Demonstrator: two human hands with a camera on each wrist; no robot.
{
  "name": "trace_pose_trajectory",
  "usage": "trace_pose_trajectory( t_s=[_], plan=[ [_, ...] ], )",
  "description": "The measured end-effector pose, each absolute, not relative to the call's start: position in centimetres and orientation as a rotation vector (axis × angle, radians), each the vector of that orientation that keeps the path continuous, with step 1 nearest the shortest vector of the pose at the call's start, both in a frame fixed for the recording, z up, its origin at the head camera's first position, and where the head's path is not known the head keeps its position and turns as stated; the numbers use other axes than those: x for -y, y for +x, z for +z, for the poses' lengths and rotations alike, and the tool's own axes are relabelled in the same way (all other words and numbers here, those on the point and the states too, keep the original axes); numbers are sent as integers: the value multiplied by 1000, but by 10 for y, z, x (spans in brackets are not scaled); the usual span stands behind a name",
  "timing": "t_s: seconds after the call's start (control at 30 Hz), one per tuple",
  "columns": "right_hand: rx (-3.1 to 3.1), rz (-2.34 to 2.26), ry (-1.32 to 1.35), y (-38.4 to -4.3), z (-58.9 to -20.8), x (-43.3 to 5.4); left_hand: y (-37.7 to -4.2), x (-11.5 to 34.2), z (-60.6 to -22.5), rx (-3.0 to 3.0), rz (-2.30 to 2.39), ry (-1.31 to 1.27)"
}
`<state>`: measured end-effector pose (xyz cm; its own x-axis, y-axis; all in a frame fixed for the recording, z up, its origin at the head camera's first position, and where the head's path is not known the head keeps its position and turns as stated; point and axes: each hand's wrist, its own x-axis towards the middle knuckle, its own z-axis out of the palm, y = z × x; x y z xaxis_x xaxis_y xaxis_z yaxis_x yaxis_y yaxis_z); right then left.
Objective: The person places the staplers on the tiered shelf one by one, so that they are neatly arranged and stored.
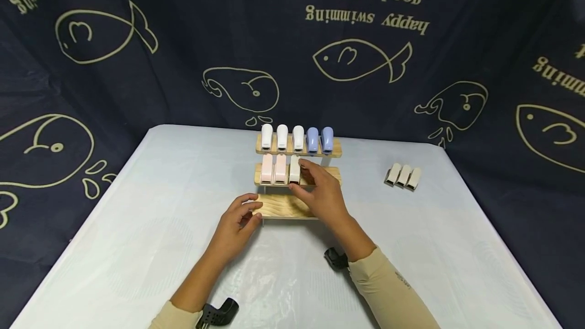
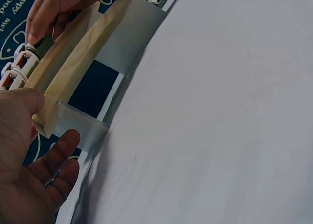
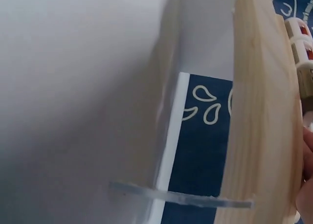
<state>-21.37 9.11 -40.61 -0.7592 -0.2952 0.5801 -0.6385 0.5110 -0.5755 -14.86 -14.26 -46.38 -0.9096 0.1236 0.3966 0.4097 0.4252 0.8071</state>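
A three-tier wooden stand [image 1: 283,206] on clear supports is at the middle of the table. My right hand [image 1: 325,194] holds a cream mini stapler [image 1: 294,169] between thumb and fingers on the middle shelf. Left of it on that shelf are two pink mini staplers [image 1: 273,169], standing side by side. At the left end of the bottom shelf, my left hand [image 1: 235,227] grips the board edge; the left wrist view shows its thumb against the wood [image 2: 41,109], other fingers spread below. Only the edge of my right hand [image 3: 307,175] appears in the right wrist view.
The top shelf carries three white mini staplers [image 1: 282,137] and two blue ones [image 1: 319,140]. Three more cream mini staplers [image 1: 403,176] lie on the white tablecloth [image 1: 151,207] to the right. A dark fish-patterned cloth [image 1: 256,24] hangs behind the table.
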Motion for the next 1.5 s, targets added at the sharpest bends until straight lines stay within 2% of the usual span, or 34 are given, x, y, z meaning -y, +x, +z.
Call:
trace_pose_trajectory(
  t_s=[0.37,0.63,0.83,1.13,1.5],
  plan=[
    [2402,1363,777,-210,-399,-108,-150,142,-466,2414,-1485,-464],
    [2281,1381,989,-205,-391,-150,-149,141,-466,2426,-1498,-459],
    [2252,1295,703,-197,-371,-197,-151,143,-466,2425,-1488,-455],
    [2415,1130,294,-225,-402,-303,-150,143,-466,2415,-1480,-457],
    [2798,1079,104,-251,-416,-382,-149,142,-467,2395,-1496,-464]
  ],
)
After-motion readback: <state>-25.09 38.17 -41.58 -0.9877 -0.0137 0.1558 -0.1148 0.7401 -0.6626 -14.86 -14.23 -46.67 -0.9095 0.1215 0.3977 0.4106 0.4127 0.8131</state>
